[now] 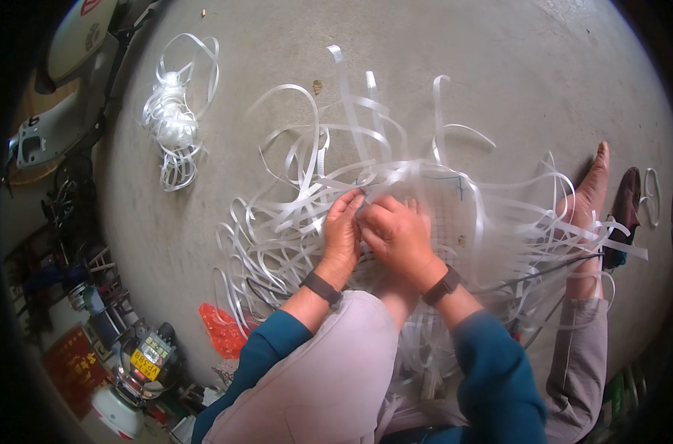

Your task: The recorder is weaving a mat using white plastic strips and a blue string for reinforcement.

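My left hand [342,229] and my right hand [399,233] meet over a tangle of white plastic straps [299,222]. Both have their fingers closed in a pinch, tips almost touching. A small bit of blue [361,211] shows between them; the fingers hide most of what they hold. Under and beyond my right hand lies a woven white strap panel [447,222] with a grid pattern, blurred in part. A blue cord or mark [460,187] sits at its far edge. Loose strap ends fan out on all sides, and dark rods [551,268] run through them at the right.
A bundle of white strap [172,122] lies on the concrete floor at the far left. A red plastic bag [221,329] is near my left elbow. My bare foot [591,185] and a dark shoe [625,211] are at the right. Parked vehicles [140,370] line the left side.
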Motion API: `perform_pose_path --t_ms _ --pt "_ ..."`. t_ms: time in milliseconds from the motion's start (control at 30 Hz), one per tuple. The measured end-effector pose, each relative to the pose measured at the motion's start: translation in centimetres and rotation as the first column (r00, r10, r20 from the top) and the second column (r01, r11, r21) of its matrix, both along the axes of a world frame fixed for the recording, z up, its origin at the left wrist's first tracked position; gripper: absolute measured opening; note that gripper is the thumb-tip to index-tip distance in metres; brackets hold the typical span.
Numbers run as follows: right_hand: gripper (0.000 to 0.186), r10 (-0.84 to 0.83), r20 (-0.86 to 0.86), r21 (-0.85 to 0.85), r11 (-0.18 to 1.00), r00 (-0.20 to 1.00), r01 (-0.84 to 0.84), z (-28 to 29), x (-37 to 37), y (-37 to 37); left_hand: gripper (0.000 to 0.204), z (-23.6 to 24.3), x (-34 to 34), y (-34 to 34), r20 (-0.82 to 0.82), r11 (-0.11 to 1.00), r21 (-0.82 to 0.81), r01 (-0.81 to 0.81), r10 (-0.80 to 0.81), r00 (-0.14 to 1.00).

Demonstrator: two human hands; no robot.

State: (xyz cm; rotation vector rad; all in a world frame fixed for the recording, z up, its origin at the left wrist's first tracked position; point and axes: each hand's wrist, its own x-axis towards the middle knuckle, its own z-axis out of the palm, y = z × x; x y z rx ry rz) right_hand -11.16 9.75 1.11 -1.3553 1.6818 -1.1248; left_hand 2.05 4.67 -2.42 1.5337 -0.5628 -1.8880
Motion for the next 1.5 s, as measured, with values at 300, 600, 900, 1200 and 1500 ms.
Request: perform_pose_path --t_ms 300,600,900,1200,1500 --pt "0.013 -0.222 0.446 0.207 0.968 0.867 0.142 -1.5 0.8 -0.6 0.032 -1.0 0.5 0.3 -0.002 0.999 -0.019 0.042 -0.042 0.999" --pt "0.019 -0.289 0.516 0.379 0.921 0.807 0.088 -1.1 0.3 -1.2 0.027 -1.2 0.6 0.4 0.039 0.997 -0.025 0.079 -0.078 0.996" --pt "0.019 -0.057 0.305 0.109 0.994 0.951 0.025 1.3 1.1 -2.3 0.024 -0.4 0.8 0.8 -0.034 0.966 -0.200 0.164 -0.175 0.984" --pt "0.017 0.047 0.014 -0.067 0.997 0.999 -0.046 0.9 3.2 -3.5 0.019 -0.5 1.1 1.1 -0.048 0.933 -0.255 0.253 -0.274 0.961" --pt "0.016 -0.062 0.279 -0.089 0.992 0.958 0.090 0.3 2.5 -1.4 0.017 -1.6 1.4 1.0 -0.255 0.986 -0.126 0.106 -0.136 0.957"
